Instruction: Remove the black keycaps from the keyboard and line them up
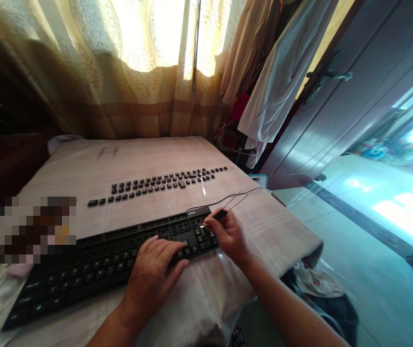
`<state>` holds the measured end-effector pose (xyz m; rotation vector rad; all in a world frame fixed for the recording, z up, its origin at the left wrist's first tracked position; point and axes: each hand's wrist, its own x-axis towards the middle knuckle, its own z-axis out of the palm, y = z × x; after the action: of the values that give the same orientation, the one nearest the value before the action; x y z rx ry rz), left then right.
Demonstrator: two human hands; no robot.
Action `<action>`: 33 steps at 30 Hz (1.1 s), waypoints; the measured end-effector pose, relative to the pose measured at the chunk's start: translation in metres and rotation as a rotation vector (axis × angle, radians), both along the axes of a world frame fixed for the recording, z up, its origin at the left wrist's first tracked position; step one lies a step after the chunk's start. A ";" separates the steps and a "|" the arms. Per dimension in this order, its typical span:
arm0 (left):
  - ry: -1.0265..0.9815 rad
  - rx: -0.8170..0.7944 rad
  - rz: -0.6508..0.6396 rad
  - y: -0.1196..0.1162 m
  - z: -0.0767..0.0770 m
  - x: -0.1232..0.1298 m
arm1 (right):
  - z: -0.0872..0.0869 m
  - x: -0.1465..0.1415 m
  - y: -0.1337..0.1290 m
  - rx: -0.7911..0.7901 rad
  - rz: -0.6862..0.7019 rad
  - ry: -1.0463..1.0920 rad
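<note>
A black keyboard (94, 262) lies slantwise along the near part of the table, with keys in place on its left and bare spots where keycaps are off. Across its lower middle rests my left hand (155, 265), palm down, fingers stretched out and holding nothing. At the number pad, my right hand (228, 233) pinches a keycap puller (221, 214) by its black handle. Thin wires stick out from its far end, while a pale tip points down at the pad. Whether that tip touches a key I cannot tell. Loose black keycaps (149, 189) sit in rows behind the keyboard.
A thin black cable (224, 197) runs from the keyboard over the right edge of the cloth-covered table (163, 152). A blurred-out patch (33, 231) covers something at the left. Curtains (137, 96) hang behind; clothes (267, 96) and a door (318, 106) stand at the right.
</note>
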<state>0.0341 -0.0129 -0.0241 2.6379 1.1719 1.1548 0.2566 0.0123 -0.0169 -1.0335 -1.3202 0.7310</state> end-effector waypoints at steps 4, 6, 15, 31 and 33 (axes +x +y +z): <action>-0.083 -0.024 0.044 -0.002 0.003 0.001 | 0.004 -0.023 -0.010 0.139 0.052 -0.222; -0.102 -0.047 0.080 -0.002 0.002 0.000 | 0.006 -0.033 -0.013 0.165 0.075 -0.266; -0.207 -0.236 0.095 0.000 0.003 -0.005 | 0.011 -0.057 -0.015 0.095 0.150 -0.202; -0.483 -0.627 0.026 0.001 0.010 -0.011 | 0.004 -0.020 0.019 0.062 -0.140 -0.165; -0.527 -0.659 0.001 0.002 0.011 -0.011 | 0.001 0.009 0.029 0.114 -0.192 -0.405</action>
<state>0.0227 -0.0114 -0.0130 1.7179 1.1697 1.1103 0.2657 0.0411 -0.0161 -1.2373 -1.5592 0.3050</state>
